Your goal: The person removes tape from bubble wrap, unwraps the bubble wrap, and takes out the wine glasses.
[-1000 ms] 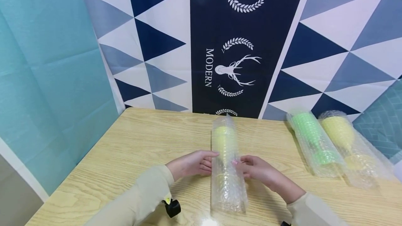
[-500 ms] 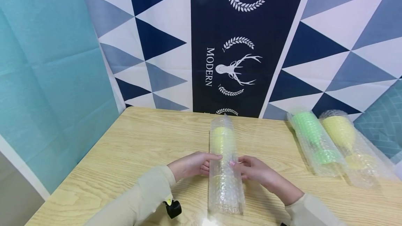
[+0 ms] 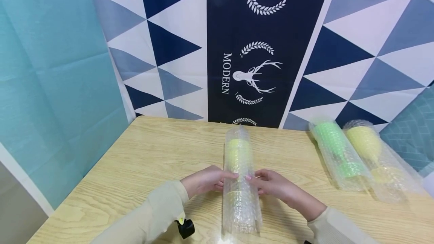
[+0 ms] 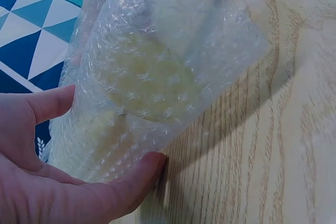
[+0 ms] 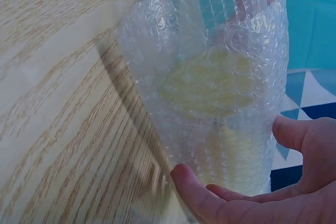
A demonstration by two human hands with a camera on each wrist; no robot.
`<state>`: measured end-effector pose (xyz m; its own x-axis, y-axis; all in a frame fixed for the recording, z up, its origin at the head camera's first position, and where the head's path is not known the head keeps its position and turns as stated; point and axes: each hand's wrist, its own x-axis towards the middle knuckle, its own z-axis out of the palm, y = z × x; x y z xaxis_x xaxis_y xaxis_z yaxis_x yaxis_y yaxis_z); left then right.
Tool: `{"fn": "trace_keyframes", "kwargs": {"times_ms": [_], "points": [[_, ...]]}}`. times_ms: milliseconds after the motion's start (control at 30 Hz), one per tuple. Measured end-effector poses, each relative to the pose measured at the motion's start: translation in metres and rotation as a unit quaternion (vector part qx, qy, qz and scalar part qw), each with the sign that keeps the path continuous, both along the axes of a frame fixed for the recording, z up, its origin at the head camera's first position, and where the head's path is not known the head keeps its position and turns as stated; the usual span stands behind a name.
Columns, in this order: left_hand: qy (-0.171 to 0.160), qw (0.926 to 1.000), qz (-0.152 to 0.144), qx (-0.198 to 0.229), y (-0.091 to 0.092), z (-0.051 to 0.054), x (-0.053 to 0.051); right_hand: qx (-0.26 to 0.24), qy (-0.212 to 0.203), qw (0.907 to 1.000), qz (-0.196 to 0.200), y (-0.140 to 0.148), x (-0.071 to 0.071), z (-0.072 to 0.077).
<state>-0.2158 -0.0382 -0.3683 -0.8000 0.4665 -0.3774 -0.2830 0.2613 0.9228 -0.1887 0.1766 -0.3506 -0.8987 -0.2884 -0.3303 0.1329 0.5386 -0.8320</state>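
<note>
A yellow goblet (image 3: 238, 153) lies lengthwise on the table, rolled in clear bubble wrap (image 3: 241, 214). From the left side my left hand (image 3: 208, 180) holds the roll, thumb on top and fingers low against its side. Opposite, my right hand (image 3: 275, 186) grips the same roll near its middle. Both wrist views look toward the roll's open end, where the goblet's round yellow base (image 4: 152, 85) shows blurred through the plastic. In the right wrist view the thumb and fingers (image 5: 197, 190) lie on either side of the wrap (image 5: 152, 72).
On the right of the wooden table (image 3: 162, 150) lie a green goblet (image 3: 333, 142) and a pale yellow goblet (image 3: 364, 142), both in bubble wrap. A patterned cloth (image 3: 176, 67) hangs behind the table, and a light-blue cloth (image 3: 61, 70) at the left.
The wrapped goblet has shifted slightly left and toward me, both hands still on it. My left thumb has slid a little further onto the wrap. The other two goblets stay put.
</note>
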Motion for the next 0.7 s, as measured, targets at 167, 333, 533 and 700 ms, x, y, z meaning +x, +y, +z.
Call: {"fn": "trace_keyframes", "kwargs": {"times_ms": [167, 333, 533, 700], "points": [[0.004, 1.0, 0.002, 0.0, -0.0009, -0.0007, 0.0003, 0.005, -0.005, 1.0, 0.004, 0.0003, -0.0004, 0.0012], [0.003, 1.0, 0.003, -0.003, -0.0015, -0.0009, 0.0004, -0.003, -0.015, 0.9998, 0.008, 0.0009, -0.0012, 0.0], [0.005, 0.9999, -0.003, -0.01, -0.0026, -0.0004, 0.0002, -0.041, -0.027, 0.998, 0.041, 0.0039, -0.0026, -0.0011], [0.008, 0.9999, -0.014, -0.006, -0.0038, -0.0012, -0.0011, -0.069, -0.045, 0.9945, 0.066, 0.0053, -0.0049, -0.0021]]}}
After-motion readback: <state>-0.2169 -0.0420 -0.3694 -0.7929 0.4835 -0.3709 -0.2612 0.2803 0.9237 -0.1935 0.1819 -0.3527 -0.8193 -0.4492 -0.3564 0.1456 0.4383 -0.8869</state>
